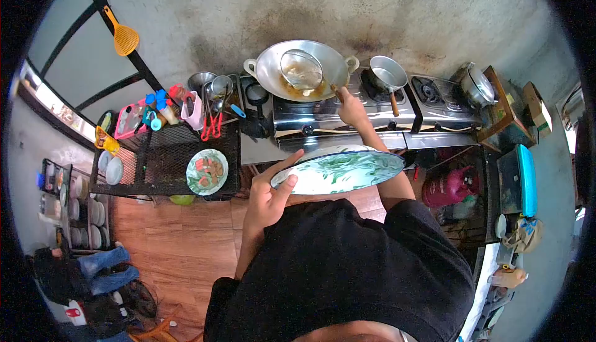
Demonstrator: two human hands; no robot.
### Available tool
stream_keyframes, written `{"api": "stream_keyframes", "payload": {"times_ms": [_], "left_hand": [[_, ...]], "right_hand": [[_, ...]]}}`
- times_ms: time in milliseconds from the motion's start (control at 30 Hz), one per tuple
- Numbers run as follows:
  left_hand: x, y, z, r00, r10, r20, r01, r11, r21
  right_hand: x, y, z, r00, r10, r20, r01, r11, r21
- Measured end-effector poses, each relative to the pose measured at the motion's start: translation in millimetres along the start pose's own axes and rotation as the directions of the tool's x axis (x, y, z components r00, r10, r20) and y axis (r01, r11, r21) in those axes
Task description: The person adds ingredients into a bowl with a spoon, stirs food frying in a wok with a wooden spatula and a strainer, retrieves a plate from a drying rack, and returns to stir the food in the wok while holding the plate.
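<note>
My left hand [270, 200] grips the near-left edge of a white enamel plate [338, 173] with green swirls, held tilted in front of my chest. My thumb lies on the swirled face. In my right hand [354, 111] is the handle of a wire-mesh strainer [302, 62], my fingers wrapped round it. The strainer's round basket is over the large metal wok [338, 53] on the stove. Brownish liquid or oil shows in the wok's bottom, along with something pale that I cannot make out.
A saucepan [388, 72] and a lidded pot [478, 84] stand on the stove to the right. On the black mesh rack at left, a green-swirled plate [207, 188] holds reddish-brown pieces. A pink gas cylinder [448, 186] stands under the counter.
</note>
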State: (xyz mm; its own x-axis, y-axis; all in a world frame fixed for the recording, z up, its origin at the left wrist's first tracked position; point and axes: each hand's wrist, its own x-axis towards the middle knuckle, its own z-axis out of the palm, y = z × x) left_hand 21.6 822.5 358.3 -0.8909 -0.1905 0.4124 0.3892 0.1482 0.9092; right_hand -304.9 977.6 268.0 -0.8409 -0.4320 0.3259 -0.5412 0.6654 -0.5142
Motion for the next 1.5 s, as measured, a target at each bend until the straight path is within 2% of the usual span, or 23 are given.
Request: {"api": "stream_keyframes", "payload": {"times_ms": [67,100,167,233,367,433,500,567,600,700,733,800,900,967,1000,1033,1100,1167,1233,1300,1367,1500], "left_hand": [[0.6,0.4,0.5,1.000,-0.004,0.001,0.004,1.000,-0.010],[1.2,2.3,0.5,1.000,0.011,0.015,-0.011,1.000,0.003],[0.5,2.8,-0.7,0.999,0.034,0.034,-0.034,0.999,0.022],[0.7,1.6,-1.5,0.999,0.019,0.026,-0.020,1.000,0.007],[1.4,4.3,-1.4,0.999,-0.012,0.038,0.011,1.000,0.010],[1.6,5.4,-1.3,0.999,-0.006,0.032,0.006,1.000,0.005],[-0.4,5.4,-1.5,1.000,-0.002,0.027,0.002,1.000,0.000],[0.0,5.8,-3.5,0.999,0.003,0.042,-0.003,1.000,0.011],[0.2,5.9,-4.3,0.999,0.006,0.038,-0.006,1.000,0.014],[-5.7,0.9,-3.8,0.999,-0.042,0.006,0.042,0.999,-0.016],[-6.0,-3.3,-2.9,1.000,-0.012,-0.010,0.012,1.000,0.010],[-6.0,-2.9,0.0,0.999,-0.020,-0.029,0.020,1.000,0.006],[-8.5,-0.1,8.5,0.997,-0.015,-0.078,0.020,0.998,0.057],[-8.9,5.3,19.5,0.994,-0.048,-0.100,0.050,0.998,0.027],[-6.1,5.2,25.3,0.992,-0.041,-0.123,0.044,0.999,0.022],[-7.5,5.4,30.4,0.989,-0.046,-0.142,0.049,0.999,0.021],[-7.3,3.1,40.1,0.986,-0.019,-0.167,0.026,0.999,0.035],[-9.0,5.0,51.4,0.980,-0.006,-0.198,0.015,0.999,0.045],[-9.0,7.8,60.8,0.978,-0.022,-0.209,0.031,0.999,0.043],[-7.8,13.1,68.7,0.977,-0.013,-0.212,0.031,0.996,0.084],[-7.8,15.6,77.6,0.975,-0.070,-0.211,0.076,0.997,0.022],[-7.3,11.4,88.1,0.977,-0.013,-0.211,0.033,0.996,0.087]], "right_hand": [[-2.6,-1.0,3.5,0.999,0.040,0.032,-0.037,0.995,-0.092],[-3.1,1.0,3.2,0.998,0.059,0.032,-0.058,0.998,-0.039],[-2.1,4.9,0.8,0.997,0.004,-0.078,0.001,0.998,0.057],[4.0,0.5,-4.0,0.996,0.008,-0.093,0.002,0.995,0.101],[4.0,-2.7,-10.4,0.996,-0.009,-0.091,0.013,0.999,0.047],[-0.1,-5.0,-6.5,0.999,0.050,0.007,-0.050,0.995,-0.085],[-3.7,-0.6,0.7,0.993,0.116,0.038,-0.111,0.986,-0.121],[-6.0,-4.2,-0.8,0.999,0.036,-0.036,-0.038,0.999,-0.032],[-2.3,-10.5,-4.0,0.995,0.077,-0.059,-0.080,0.995,-0.060],[0.1,-15.6,-15.0,0.994,0.095,-0.044,-0.096,0.995,-0.007],[0.8,-15.3,-16.4,0.995,0.088,-0.045,-0.091,0.994,-0.061],[-0.9,-9.4,-15.7,0.999,-0.010,-0.044,0.008,0.999,-0.047],[-4.1,-3.8,-13.5,0.999,-0.004,0.048,0.010,0.992,-0.122],[-6.8,-1.8,-14.2,0.994,0.066,0.087,-0.050,0.985,-0.166],[-1.9,3.2,-10.1,0.993,0.078,0.085,-0.063,0.983,-0.171],[2.1,10.2,-7.9,0.999,0.022,0.032,-0.017,0.989,-0.149],[2.1,6.5,-25.1,1.000,0.001,0.031,0.001,0.998,-0.067],[0.9,1.6,-36.4,0.998,0.011,0.059,-0.006,0.997,-0.080],[3.8,13.6,-32.6,0.997,-0.071,0.018,0.072,0.997,-0.041],[2.8,16.9,-32.7,0.997,-0.044,0.056,0.047,0.997,-0.058],[-0.1,18.1,-35.1,0.994,-0.054,0.094,0.062,0.995,-0.075],[9.9,19.8,-38.3,0.998,-0.041,0.038,0.043,0.998,-0.038]]}}
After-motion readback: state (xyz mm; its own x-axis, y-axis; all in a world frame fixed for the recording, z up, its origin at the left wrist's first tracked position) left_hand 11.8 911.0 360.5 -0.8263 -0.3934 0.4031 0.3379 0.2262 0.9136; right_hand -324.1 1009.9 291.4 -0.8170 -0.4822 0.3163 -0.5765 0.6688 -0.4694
